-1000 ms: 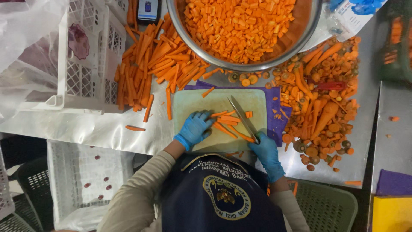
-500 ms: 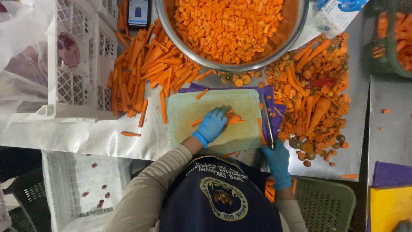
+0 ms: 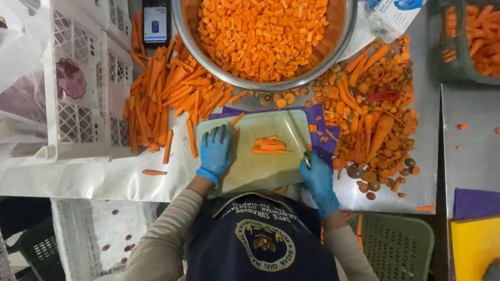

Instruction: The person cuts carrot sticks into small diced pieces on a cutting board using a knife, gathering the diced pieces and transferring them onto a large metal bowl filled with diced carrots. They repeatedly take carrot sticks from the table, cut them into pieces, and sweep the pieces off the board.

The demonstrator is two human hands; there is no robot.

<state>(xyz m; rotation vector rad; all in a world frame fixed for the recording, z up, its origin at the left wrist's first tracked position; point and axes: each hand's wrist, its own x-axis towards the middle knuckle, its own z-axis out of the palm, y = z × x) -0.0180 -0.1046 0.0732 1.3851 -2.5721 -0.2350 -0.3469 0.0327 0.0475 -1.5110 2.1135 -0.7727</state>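
My left hand (image 3: 216,151), in a blue glove, lies flat with fingers spread on the left end of a pale green cutting board (image 3: 260,174). A few carrot sticks (image 3: 270,145) lie side by side on the middle of the board, apart from both hands. My right hand (image 3: 319,183), also in a blue glove, is at the board's right edge and grips the handle of a knife (image 3: 299,141). Its blade points away from me along that edge, just right of the sticks.
A big steel bowl (image 3: 205,70) of diced carrot stands behind the board. Cut carrot sticks (image 3: 166,93) are piled at left, carrots and ends (image 3: 375,125) with a red peeler (image 3: 383,96) at right. White crates (image 3: 78,109), a phone (image 3: 156,23), a green crate (image 3: 453,73).
My left hand has slid from the middle of the board to its left end, leaving a small row of carrot sticks. My right hand has brought the knife up along the board's right edge.
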